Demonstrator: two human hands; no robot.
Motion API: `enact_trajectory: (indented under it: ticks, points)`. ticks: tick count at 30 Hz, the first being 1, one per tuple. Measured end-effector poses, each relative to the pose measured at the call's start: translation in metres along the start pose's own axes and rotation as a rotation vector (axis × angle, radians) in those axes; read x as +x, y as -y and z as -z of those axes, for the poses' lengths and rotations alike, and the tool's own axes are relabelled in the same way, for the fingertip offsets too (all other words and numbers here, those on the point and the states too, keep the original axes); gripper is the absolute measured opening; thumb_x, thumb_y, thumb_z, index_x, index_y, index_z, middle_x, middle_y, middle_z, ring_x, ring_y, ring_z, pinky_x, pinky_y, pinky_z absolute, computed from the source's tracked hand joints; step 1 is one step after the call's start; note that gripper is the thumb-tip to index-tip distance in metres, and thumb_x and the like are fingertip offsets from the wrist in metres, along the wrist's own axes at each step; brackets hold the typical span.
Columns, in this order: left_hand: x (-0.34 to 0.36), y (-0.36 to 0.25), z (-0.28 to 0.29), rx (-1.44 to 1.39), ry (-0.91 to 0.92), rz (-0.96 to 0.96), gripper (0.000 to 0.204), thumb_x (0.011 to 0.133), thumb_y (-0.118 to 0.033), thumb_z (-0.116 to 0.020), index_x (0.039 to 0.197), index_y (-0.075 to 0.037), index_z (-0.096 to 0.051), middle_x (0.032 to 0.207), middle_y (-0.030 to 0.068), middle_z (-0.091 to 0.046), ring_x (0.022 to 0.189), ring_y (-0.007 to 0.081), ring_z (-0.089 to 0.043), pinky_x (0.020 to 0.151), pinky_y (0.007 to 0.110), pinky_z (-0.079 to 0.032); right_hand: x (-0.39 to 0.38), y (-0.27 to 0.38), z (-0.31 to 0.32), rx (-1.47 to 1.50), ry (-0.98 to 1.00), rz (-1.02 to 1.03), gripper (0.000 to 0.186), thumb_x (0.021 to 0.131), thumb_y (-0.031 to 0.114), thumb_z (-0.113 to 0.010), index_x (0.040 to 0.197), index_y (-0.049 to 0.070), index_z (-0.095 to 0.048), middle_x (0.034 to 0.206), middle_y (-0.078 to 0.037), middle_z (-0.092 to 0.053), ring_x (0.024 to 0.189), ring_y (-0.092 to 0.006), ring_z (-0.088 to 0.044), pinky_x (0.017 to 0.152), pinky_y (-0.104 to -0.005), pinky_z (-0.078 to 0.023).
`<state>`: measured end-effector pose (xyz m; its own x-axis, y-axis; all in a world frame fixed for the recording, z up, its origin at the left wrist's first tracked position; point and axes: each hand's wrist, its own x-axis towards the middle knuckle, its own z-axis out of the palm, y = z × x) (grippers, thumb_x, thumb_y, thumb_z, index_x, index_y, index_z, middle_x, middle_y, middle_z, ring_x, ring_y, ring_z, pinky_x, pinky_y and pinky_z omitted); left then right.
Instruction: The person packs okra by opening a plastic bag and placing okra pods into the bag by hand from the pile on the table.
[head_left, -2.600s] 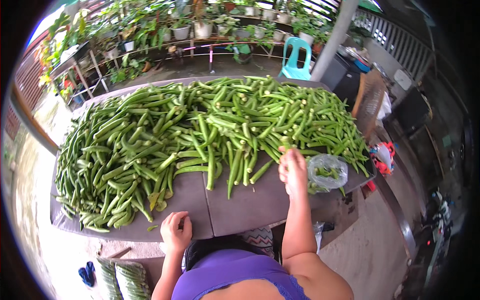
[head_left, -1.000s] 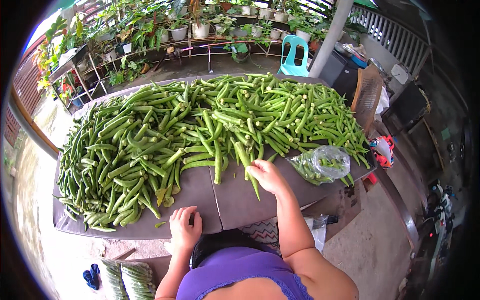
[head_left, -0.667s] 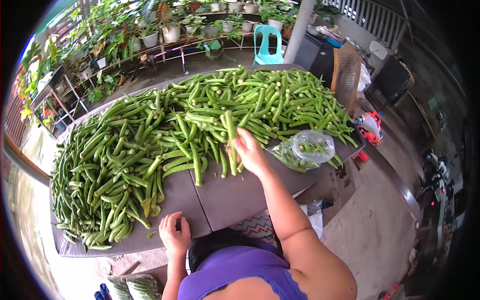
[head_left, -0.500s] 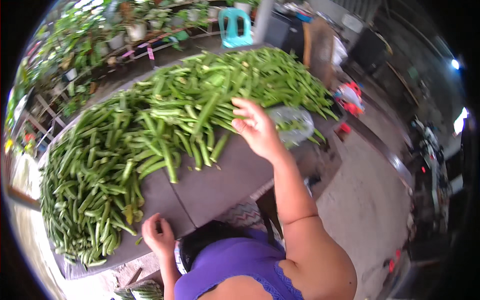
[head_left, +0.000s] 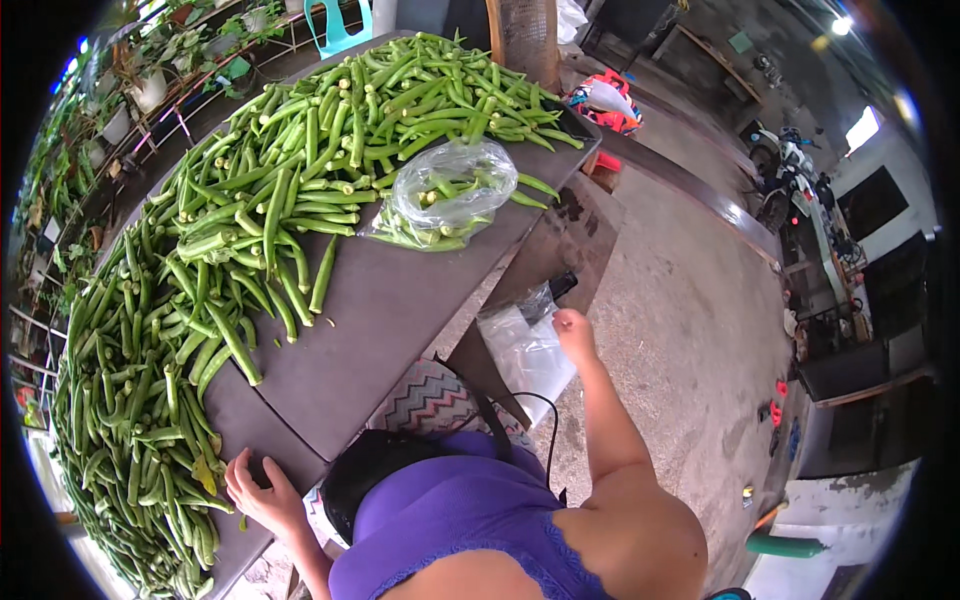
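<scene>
Okra pods lie in a long, deep heap over the dark table. A clear plastic bag with several okra pods in it rests at the heap's right end. Below the table's right edge, my right hand has its fingers curled together at the edge of some flat, clear plastic bags; its fingertips are partly hidden. My left hand is at the near left edge of the table beside the okra, fingers bent and apart, holding nothing.
A turquoise plastic chair and potted plants stand beyond the table. At the far right corner is a colourful bag near a red container. A motorcycle is parked farther right.
My right hand has moved from above the okra, right and down to the flat plastic bags. My left hand stays near the table edge. The view has turned to the right.
</scene>
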<state>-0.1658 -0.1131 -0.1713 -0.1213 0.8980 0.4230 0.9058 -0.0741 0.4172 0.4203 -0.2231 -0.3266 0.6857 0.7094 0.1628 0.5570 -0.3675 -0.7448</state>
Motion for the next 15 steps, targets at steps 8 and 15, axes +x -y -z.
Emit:
enact_trajectory:
  ticks: [8,15]
  points:
    - [-0.006,-0.001,0.005,-0.01,-0.046,0.017,0.031,0.086,-0.011,-0.067,0.116,-0.001,-0.064,0.116,0.0162,-0.064,0.109,0.0361,-0.059,0.098,0.048,-0.044,0.062,0.04,-0.049,-0.938,0.425,0.421,0.019,0.083,0.02,-0.07,0.101,0.016,-0.072,0.122,-0.011,-0.066,0.119,-0.033,-0.058,0.1,-0.0561,-0.043]
    - [-0.004,0.001,-0.001,0.0,-0.055,0.031,0.03,0.086,-0.009,-0.067,0.114,-0.001,-0.064,0.114,0.0162,-0.064,0.108,0.0357,-0.06,0.097,0.048,-0.044,0.101,0.048,-0.05,-0.459,0.713,0.356,0.008,0.087,0.018,-0.064,0.089,0.01,-0.067,0.088,-0.011,-0.072,0.088,-0.0352,-0.068,0.08,-0.0472,-0.051]
